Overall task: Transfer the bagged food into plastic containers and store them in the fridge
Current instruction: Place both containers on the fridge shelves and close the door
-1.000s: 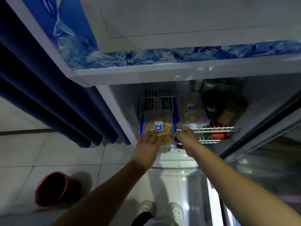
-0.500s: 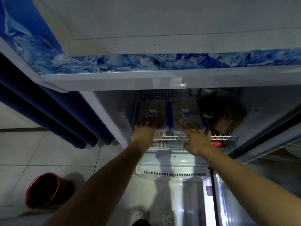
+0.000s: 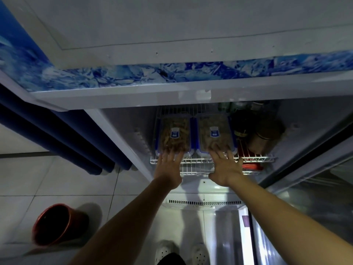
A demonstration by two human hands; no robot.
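Note:
Two clear plastic containers with blue clips and blue labels lie side by side on the white wire shelf (image 3: 256, 158) inside the open fridge. The left container (image 3: 174, 133) holds pale stick-shaped food; the right container (image 3: 214, 131) holds brownish food. My left hand (image 3: 169, 167) is flat with fingers spread, its fingertips touching the left container's near end. With straight spread fingers, my right hand (image 3: 226, 166) touches the right container's near end. Neither hand grips anything.
Dark jars and bottles (image 3: 265, 132) crowd the shelf's right side, with a red item (image 3: 252, 166) on the shelf below. The glass fridge door (image 3: 315, 197) stands open at right. A red bucket (image 3: 57, 224) lies on the tiled floor at left, by blue curtains (image 3: 57, 142).
One second ago both hands held the left container at the shelf's front. It has since slid back beside the right one, and both hands now lie flat against the containers' ends.

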